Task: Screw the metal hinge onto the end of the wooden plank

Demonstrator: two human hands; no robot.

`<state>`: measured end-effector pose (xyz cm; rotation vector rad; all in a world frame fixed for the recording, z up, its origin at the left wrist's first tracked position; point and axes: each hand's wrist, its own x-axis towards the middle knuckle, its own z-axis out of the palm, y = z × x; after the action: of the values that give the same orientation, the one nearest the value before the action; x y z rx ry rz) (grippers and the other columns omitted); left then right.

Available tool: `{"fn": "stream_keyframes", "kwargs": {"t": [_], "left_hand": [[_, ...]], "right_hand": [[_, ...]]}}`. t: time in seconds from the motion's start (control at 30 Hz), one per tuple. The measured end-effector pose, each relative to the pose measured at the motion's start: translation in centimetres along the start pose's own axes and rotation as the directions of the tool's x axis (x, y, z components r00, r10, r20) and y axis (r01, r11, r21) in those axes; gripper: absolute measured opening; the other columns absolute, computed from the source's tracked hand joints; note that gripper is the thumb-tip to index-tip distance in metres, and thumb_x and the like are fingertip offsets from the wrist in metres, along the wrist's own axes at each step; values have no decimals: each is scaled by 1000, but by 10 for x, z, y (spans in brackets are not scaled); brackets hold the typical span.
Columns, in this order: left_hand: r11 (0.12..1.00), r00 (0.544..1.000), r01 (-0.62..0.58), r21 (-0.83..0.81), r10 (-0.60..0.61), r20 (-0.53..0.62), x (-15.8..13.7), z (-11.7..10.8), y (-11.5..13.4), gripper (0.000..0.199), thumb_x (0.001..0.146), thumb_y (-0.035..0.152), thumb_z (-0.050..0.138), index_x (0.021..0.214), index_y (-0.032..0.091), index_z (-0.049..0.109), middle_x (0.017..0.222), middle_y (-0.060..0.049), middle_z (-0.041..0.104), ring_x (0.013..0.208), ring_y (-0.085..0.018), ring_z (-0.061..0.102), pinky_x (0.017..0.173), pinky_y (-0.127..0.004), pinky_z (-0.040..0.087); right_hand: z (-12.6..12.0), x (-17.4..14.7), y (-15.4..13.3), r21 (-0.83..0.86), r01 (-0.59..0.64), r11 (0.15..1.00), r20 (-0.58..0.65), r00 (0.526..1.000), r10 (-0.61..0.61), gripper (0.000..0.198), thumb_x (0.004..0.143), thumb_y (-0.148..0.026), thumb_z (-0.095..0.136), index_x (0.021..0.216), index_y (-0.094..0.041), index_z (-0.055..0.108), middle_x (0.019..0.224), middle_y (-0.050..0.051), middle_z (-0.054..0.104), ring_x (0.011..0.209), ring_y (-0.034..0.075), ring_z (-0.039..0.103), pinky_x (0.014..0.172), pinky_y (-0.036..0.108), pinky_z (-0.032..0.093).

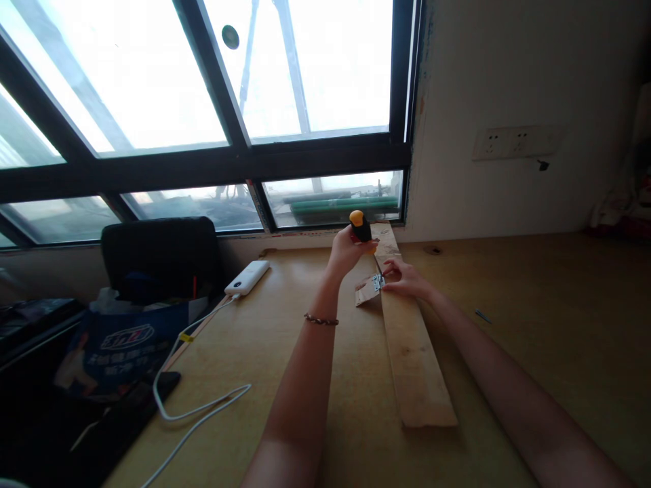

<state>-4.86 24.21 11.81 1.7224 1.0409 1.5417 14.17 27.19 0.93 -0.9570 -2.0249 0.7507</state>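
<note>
My left hand [347, 252] is wrapped round the yellow and black handle of a screwdriver [360, 226], whose shaft points down toward a metal hinge [377, 282]. The hinge lies at the left edge of a long wooden board [414, 352], joining it to a small wooden piece [367, 291] that slants out to the left. My right hand [401, 278] rests on the board beside the hinge, thumb and fingers curled close to its right side. Whether those fingers pinch a screw or the hinge is too small to make out.
A white power bank [247, 278] with a white cable [170, 415] sits at the table's left. Small screws or nails [483, 316] lie right of the board. Left of the table stand a black chair [160, 254] and a blue bag [127, 346]. A window and wall border the back.
</note>
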Motion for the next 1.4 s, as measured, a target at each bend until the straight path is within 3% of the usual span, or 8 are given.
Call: {"fn": "stream_keyframes", "kwargs": {"t": [0.3, 0.47, 0.7, 0.87, 1.13, 1.3, 1.4], "left_hand": [[993, 1000, -2, -117, 0, -17, 0, 1, -3, 41, 54, 15, 70, 89, 18, 48, 80, -3, 61, 78, -19, 61, 72, -33, 47], [997, 996, -45, -58, 40, -82, 0, 7, -9, 46, 54, 18, 72, 91, 18, 45, 73, 1, 57, 70, -15, 58, 68, -29, 44], [995, 998, -23, -101, 17, -56, 2, 7, -14, 43, 52, 26, 74, 85, 16, 48, 69, 1, 55, 63, -13, 53, 62, -27, 42], [999, 996, -25, -21, 23, -87, 0, 2, -7, 38, 50, 26, 76, 78, 16, 52, 64, 3, 50, 62, -11, 49, 59, -25, 40], [997, 998, -57, 44, 57, 4, -3, 14, -3, 40, 49, 22, 77, 80, 18, 51, 72, 0, 58, 72, -17, 57, 65, -28, 44], [995, 994, -45, -86, 53, 97, -5, 21, -5, 47, 60, 15, 68, 99, 19, 44, 84, -3, 63, 79, -17, 61, 73, -30, 45], [991, 994, -58, -122, 69, 90, -6, 22, -5, 41, 64, 13, 64, 98, 19, 40, 82, -2, 61, 76, -14, 59, 72, -29, 44]], "right_hand": [[1, 0, 0, -25, 5, 1000, -11, 1000, -5, 61, 55, -33, 77, 107, -20, 48, 96, 5, 65, 88, 19, 63, 84, 35, 48], [1, 0, 1, -31, 17, 999, -14, 1000, -17, 62, 55, -33, 77, 107, -20, 46, 97, 6, 65, 89, 19, 62, 85, 36, 47], [1, 0, 1, -39, 19, 999, -13, 1000, -19, 63, 56, -34, 77, 108, -20, 46, 97, 6, 65, 91, 20, 62, 87, 36, 46], [1, 1, 4, -28, 7, 1000, -20, 1000, -7, 63, 54, -33, 78, 107, -20, 46, 96, 5, 65, 91, 20, 62, 87, 37, 46], [2, 0, 1, 0, -4, 1000, -19, 1000, 4, 62, 54, -31, 78, 107, -20, 47, 96, 5, 65, 90, 20, 62, 87, 37, 46], [1, 0, -1, -5, -7, 1000, -11, 1000, 7, 62, 55, -32, 77, 107, -20, 46, 97, 5, 65, 90, 20, 62, 86, 37, 47], [1, 0, -1, -15, -1, 1000, -8, 1000, 1, 62, 55, -32, 77, 107, -20, 46, 97, 6, 65, 90, 20, 62, 86, 37, 47]]}}
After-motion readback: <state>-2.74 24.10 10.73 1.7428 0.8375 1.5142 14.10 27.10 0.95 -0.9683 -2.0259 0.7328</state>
